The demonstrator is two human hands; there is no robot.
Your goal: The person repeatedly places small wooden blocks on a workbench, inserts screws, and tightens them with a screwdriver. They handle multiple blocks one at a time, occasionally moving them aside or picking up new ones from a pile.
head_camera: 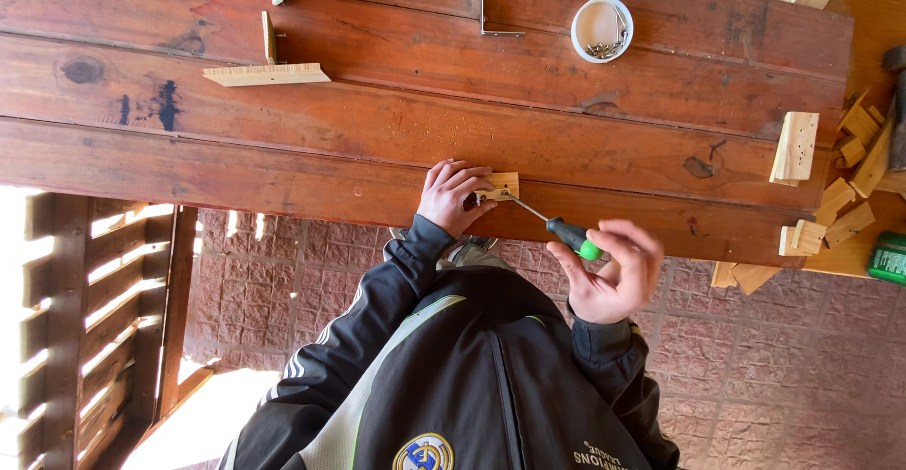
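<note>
Person leans over a red-brown plank surface (396,121), both hands at its near edge. Left hand (451,196) presses a small pale wood block (503,185) flat on the surface, fingers (464,183) curled over the block's left side and closed on it. Right hand (613,272) grips a screwdriver (557,226) with a black and green handle, fingers wrapped shut round the handle; the hand looks a bit blurred.

The shaft runs up and left from the right-hand fingers, and its tip meets the block just right of the left-hand fingers, at what looks like a small metal piece. The screw head itself is too small to make out.

Judged progress: mid-way through driving a screw into the block. Block is placed and held, tool is engaged, screw depth cannot be told.

Beyond the fingers, further up the surface: a white cup (601,28) with screws, a metal angle bracket (493,19), and a pale wood strip (266,75) with upright pieces that look already fitted. Right of the right hand, well apart: a pale drilled block (795,146) and a heap of wood offcuts (845,206), apparently unused.
</note>
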